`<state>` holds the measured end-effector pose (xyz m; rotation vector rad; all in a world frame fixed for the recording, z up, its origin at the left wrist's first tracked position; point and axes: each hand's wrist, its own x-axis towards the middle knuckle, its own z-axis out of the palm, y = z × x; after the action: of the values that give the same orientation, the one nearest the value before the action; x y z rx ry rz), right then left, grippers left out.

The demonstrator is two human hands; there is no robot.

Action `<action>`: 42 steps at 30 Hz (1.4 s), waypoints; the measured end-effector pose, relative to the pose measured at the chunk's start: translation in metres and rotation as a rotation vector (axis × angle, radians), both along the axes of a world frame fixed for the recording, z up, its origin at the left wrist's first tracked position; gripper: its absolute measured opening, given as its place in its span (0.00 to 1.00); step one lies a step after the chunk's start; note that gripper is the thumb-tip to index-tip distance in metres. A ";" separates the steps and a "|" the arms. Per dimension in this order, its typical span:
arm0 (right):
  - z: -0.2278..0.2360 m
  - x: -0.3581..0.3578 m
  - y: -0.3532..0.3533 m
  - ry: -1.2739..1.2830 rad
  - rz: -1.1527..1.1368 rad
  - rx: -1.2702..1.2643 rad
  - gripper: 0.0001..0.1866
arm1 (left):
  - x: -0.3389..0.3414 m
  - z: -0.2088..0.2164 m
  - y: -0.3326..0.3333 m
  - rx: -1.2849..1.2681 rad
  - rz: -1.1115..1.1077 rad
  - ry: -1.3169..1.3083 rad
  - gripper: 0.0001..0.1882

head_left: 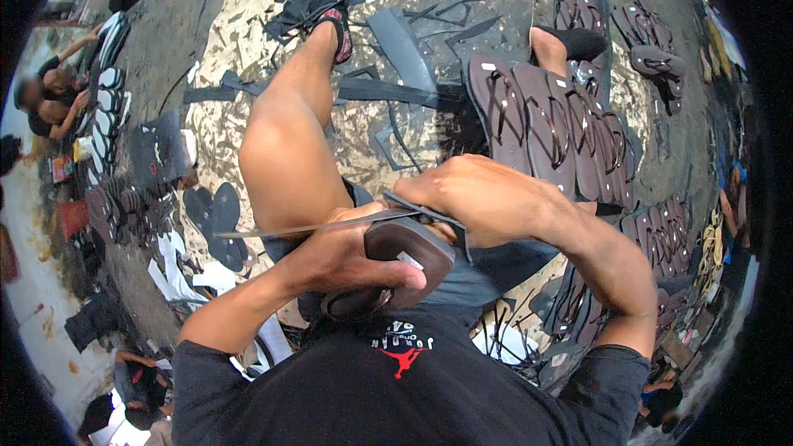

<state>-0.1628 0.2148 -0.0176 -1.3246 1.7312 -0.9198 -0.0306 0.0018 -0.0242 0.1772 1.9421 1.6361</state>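
My left hand (351, 256) is closed round a brown flip-flop (409, 244), held in front of my lap with the thumb across its footbed. A small white sticker sits beside that thumb. My right hand (471, 198) is closed at the sandal's far edge, where a thin dark strip (438, 215) runs under its fingers. A long, thin, blade-like piece (289, 227) reaches left past my left hand, tapering to a point. Its other end disappears between the hands, so I cannot tell which hand has it.
Rows of brown flip-flops (529, 120) lie ahead on the right. Dark sheet offcuts (401, 49) litter the floor between my legs. Black soles (213, 219) lie at left, near white scraps (169, 268). Another person (58, 95) works at far left beside a row of white-edged soles (107, 103).
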 end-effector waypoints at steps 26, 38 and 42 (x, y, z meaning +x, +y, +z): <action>-0.044 0.182 0.140 -0.302 -1.504 0.266 0.21 | -0.099 -0.182 0.188 0.203 0.580 -0.465 0.40; -0.073 0.127 0.113 0.028 -1.335 0.342 0.17 | -0.096 -0.104 0.173 0.337 0.645 -0.421 0.32; -0.137 0.086 0.110 0.372 -1.180 0.204 0.16 | -0.087 -0.109 0.170 0.409 0.657 -0.446 0.30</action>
<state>-0.0764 0.3245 -0.1549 -0.2222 2.8658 -1.0588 -0.1175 0.1723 -0.1335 -0.6834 1.3712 2.2363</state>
